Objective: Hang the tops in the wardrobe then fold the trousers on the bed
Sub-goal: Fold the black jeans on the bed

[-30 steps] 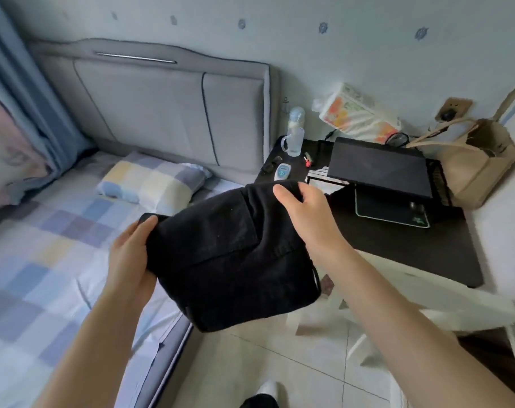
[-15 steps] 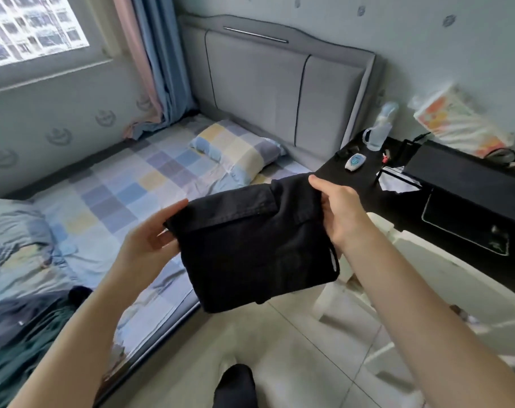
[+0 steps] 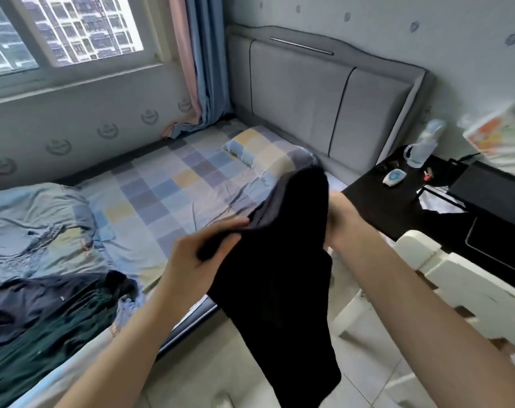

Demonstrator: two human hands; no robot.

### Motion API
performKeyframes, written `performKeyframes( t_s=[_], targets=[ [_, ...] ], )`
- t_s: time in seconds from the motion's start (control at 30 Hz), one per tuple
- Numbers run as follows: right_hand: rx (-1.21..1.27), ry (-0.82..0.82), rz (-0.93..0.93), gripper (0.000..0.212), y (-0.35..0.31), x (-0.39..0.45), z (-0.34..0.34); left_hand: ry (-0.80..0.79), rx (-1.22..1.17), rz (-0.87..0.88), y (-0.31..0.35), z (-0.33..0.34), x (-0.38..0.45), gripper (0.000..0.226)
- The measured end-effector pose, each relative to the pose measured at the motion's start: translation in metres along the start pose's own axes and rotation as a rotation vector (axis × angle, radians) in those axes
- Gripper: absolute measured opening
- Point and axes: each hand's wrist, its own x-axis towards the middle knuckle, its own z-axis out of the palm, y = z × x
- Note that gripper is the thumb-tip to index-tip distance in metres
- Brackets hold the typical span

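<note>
Folded black trousers (image 3: 280, 278) hang in the air over the floor beside the bed (image 3: 168, 195). My left hand (image 3: 200, 251) grips their left edge, thumb on top. My right hand (image 3: 341, 222) holds the right side from behind; its fingers are hidden by the cloth. The trousers droop down and to the right below my hands. On the bed's near left lie a dark navy garment (image 3: 38, 301) and a dark green garment (image 3: 44, 348) in a loose heap.
A checked pillow (image 3: 268, 151) lies at the grey headboard (image 3: 324, 92). A crumpled blue duvet (image 3: 29, 228) is at the left. A black desk (image 3: 444, 207) with a bottle (image 3: 424, 145) and laptop stands at right, with a white chair (image 3: 456, 278) before it.
The view has swung left toward the bed and window. The trousers have turned from a flat spread to hanging edge-on, and my hands have come closer together.
</note>
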Motion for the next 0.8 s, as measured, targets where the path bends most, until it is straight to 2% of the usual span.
performKeyframes(
  t_s=[0.07,0.13,0.23,0.3,0.33,0.37,0.4,0.43,0.47,0.53,0.63,0.7,0.8],
  targets=[
    [-0.012,-0.027,-0.002,0.051,0.013,0.005,0.015,0.180,-0.222,-0.269,0.003,0.002,0.008,0.023],
    [-0.089,-0.106,0.070,0.041,0.026,0.010,0.026,0.240,-0.490,-0.465,-0.003,-0.001,0.016,0.016],
    [-0.237,-0.330,0.181,0.054,0.044,0.009,0.021,0.247,-0.731,-0.583,-0.013,-0.011,0.024,0.016],
    [-0.304,-0.535,0.224,0.043,0.054,0.006,0.016,0.319,-0.805,-0.636,-0.022,-0.017,0.030,0.021],
    [-0.471,-0.569,0.177,0.044,0.061,0.008,0.014,0.361,-0.825,-0.658,-0.028,-0.022,0.035,0.020],
    [-0.715,-0.551,0.096,0.055,0.068,0.010,0.012,0.407,-0.837,-0.679,-0.034,-0.026,0.039,0.018],
    [-0.924,-0.510,0.029,0.061,0.074,0.014,0.012,0.447,-0.843,-0.709,-0.042,-0.033,0.044,0.017],
    [-1.096,-0.500,-0.012,0.059,0.080,0.018,0.011,0.481,-0.833,-0.736,-0.049,-0.039,0.048,0.015],
    [-1.200,-0.504,-0.038,0.047,0.083,0.021,0.009,0.508,-0.809,-0.755,-0.058,-0.047,0.051,0.013],
    [-1.292,-0.458,-0.048,0.024,0.082,0.033,0.005,0.539,-0.722,-0.763,-0.078,-0.071,0.058,0.010],
    [-1.419,-0.278,-0.177,0.009,0.060,0.060,-0.002,0.503,-0.508,-0.723,-0.109,-0.114,0.067,0.011],
    [-1.523,-0.278,-0.233,0.012,0.044,0.078,0.003,0.443,-0.376,-0.696,-0.126,-0.138,0.072,0.011],
    [-1.737,-0.319,-0.332,0.032,0.034,0.103,0.015,0.364,-0.235,-0.680,-0.144,-0.166,0.082,0.013]
  ],
)
